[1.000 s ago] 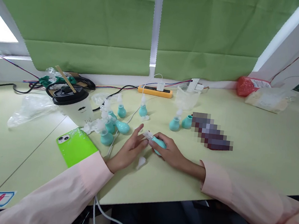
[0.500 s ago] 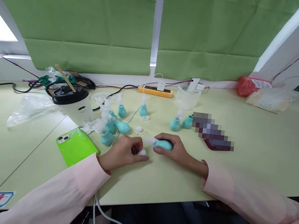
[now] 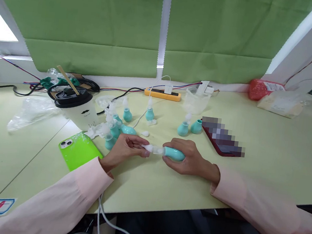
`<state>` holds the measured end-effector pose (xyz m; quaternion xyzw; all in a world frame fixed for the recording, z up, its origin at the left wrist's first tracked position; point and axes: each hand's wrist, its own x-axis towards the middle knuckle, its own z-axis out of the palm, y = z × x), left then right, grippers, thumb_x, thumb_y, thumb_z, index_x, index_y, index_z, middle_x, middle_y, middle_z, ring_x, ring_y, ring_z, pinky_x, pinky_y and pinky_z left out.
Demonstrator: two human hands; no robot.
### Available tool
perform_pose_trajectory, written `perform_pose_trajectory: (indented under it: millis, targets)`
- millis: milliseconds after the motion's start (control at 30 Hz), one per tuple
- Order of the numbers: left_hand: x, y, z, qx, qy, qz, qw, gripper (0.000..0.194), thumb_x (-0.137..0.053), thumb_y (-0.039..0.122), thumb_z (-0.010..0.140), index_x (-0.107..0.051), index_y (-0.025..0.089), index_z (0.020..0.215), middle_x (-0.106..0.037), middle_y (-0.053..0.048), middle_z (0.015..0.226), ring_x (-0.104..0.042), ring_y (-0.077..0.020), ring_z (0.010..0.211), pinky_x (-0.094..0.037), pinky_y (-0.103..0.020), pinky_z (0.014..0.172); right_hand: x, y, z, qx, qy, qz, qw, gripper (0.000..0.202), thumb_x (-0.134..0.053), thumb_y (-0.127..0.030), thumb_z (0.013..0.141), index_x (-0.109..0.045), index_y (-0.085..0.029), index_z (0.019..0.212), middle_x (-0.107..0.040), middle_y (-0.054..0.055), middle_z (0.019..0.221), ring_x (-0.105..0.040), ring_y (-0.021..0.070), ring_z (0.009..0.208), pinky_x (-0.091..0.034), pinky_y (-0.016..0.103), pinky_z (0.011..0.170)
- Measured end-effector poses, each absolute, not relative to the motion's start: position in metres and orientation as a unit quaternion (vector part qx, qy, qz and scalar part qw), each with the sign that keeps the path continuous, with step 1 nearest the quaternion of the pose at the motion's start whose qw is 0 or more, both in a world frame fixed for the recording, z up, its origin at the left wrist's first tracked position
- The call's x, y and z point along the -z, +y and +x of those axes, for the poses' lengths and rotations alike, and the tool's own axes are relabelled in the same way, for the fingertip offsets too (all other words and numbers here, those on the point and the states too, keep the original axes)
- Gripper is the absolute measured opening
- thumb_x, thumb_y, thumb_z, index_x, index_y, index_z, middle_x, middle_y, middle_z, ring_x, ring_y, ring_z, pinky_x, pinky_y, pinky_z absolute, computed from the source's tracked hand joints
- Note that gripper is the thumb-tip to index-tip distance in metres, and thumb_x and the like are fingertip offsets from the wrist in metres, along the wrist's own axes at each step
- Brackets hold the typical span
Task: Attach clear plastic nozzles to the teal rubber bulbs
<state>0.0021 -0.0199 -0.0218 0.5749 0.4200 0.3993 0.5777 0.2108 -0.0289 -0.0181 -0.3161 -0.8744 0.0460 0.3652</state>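
Observation:
My right hand [image 3: 186, 157] is wrapped round a teal bulb [image 3: 175, 154] that lies sideways, its clear nozzle [image 3: 157, 150] pointing left. Between the fingertips of my left hand [image 3: 126, 149] is a small white tip [image 3: 148, 147], in line with the nozzle and right at its end. Several teal bulbs, some with clear tops, cluster just beyond my left hand. Behind stand a capped bulb [image 3: 127, 115] and another bulb [image 3: 150, 114]. To the right are a bulb with a clear top [image 3: 183, 128] and an open-necked bulb [image 3: 196, 126]. A loose white piece [image 3: 145, 133] lies beyond my hands.
A green phone [image 3: 80, 151] lies beside my left wrist, with a paper cup [image 3: 80, 114] behind it. A dark red phone [image 3: 222, 149] is at the right. Farther back are an orange power strip [image 3: 158, 94], a clear plastic cup [image 3: 195, 102] and a red package [image 3: 260, 90].
My left hand has brought the white tip up to the nozzle's end, its fingers now reaching right. My right hand and its bulb have shifted slightly right, uncovering more of the nozzle.

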Motion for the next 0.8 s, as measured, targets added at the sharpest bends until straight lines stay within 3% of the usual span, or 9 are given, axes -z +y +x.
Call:
perform_pose_trajectory:
  millis: [400, 800]
  targets:
    - [0.019, -0.021, 0.003, -0.363, 0.419, 0.589, 0.589, 0.022, -0.07, 0.019, 0.057, -0.064, 0.009, 0.076, -0.066, -0.004, 0.056, -0.061, -0.0126, 0.051, -0.05, -0.023, 0.054, 0.028, -0.024, 0.214, 0.086, -0.898, -0.287, 0.321, 0.021, -0.048, -0.029, 0.073, -0.054, -0.013, 0.086, -0.055, 0.003, 0.063, -0.05, 0.0126, 0.054, -0.032, 0.023, 0.046]
    - [0.015, -0.021, -0.001, -0.336, 0.377, 0.578, 0.641, 0.02, -0.069, 0.018, 0.056, -0.064, 0.009, 0.073, -0.068, -0.005, 0.063, -0.064, -0.0171, 0.058, -0.054, -0.028, 0.057, 0.026, -0.029, 0.209, -0.068, -0.898, -0.28, 0.334, 0.014, -0.05, -0.027, 0.076, -0.051, -0.016, 0.085, -0.056, 0.001, 0.067, -0.05, 0.0104, 0.058, -0.036, 0.022, 0.053]
